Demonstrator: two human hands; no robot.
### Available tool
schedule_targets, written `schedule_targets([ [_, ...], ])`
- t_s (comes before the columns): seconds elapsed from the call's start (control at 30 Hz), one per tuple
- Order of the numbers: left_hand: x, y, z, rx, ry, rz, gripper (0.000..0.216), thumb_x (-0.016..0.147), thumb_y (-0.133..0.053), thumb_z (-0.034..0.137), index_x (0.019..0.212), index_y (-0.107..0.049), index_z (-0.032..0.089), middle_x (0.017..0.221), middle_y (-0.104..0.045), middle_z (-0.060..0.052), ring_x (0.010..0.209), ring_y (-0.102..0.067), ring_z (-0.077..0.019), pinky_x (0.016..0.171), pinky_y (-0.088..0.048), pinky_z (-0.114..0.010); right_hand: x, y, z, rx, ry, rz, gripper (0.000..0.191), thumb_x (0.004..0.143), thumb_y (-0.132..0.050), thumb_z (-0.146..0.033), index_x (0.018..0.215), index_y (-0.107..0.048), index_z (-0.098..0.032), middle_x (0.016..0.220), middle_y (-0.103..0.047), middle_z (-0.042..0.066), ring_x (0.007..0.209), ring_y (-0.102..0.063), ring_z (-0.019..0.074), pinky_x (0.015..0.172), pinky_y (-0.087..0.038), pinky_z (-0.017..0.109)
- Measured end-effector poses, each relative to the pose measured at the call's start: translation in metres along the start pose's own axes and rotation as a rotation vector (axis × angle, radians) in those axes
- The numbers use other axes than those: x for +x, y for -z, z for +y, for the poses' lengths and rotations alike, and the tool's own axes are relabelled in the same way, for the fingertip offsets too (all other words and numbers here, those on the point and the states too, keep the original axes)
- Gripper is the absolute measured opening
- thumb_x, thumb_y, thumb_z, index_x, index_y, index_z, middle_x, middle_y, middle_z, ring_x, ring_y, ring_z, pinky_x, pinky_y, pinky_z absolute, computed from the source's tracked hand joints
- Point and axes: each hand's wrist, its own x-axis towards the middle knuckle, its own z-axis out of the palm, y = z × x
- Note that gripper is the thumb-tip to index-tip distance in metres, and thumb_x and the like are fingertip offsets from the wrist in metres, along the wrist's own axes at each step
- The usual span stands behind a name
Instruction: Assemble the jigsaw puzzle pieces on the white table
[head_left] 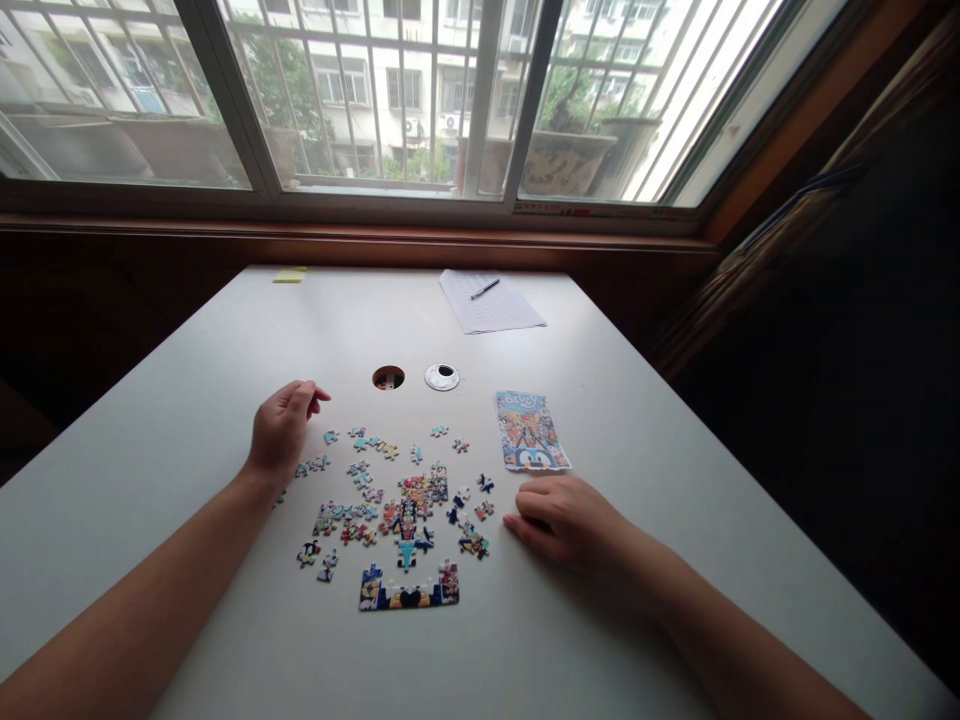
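1. Fingers [311, 392] of the left hand [281, 430] curl loosely inward, thumb near the fingertips; whether a piece sits between them I cannot tell. That hand rests on the table [187, 420] at the left edge of the scatter.
2. Right hand [566, 520] lies knuckles up, fingers folded under and holding nothing that shows, just right of the loose pieces [390, 490] and just below the picture card [531, 430].
3. Judged from the layout, the work is at an early sorting stage: one joined strip [409, 590], a bottom edge by its look, lies nearest the person, and one smaller joined cluster [427, 487] sits mid-scatter. Everything else is loose.
4. Next move, as I judge it, calls for picking one piece out of the scatter, checking its colours against the card, turning it flat to the right orientation and pressing it onto the strip without pushing neighbours.
5. Counts: two hands; one card; one strip; one cluster; several dozen loose pieces, too small to count exactly.
6. Farther back: one open cable hole [388, 378], one round cap [442, 377] beside it, one lined sheet [489, 301] with one pen [484, 289] on it, one yellow note [289, 274] near the far edge.
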Motion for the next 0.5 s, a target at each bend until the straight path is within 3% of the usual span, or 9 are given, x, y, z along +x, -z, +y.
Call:
schedule_targets([
  [0.5,-0.0068,0.0030,0.0077,0.125,-0.118,0.049,0.031,0.093,-0.051,0.036,0.075,-0.069,0.019,0.068,-0.055,-0.001,0.067,-0.051,-0.0150,0.062,-0.041,-0.026,0.0015,0.0018,-0.0092,-0.056,-0.028,-0.060,0.040,0.102,-0.045,-0.034,0.066,-0.053,-0.018,0.066,-0.060,0.001,0.057,-0.040,0.0116,0.059,-0.018,0.032],
])
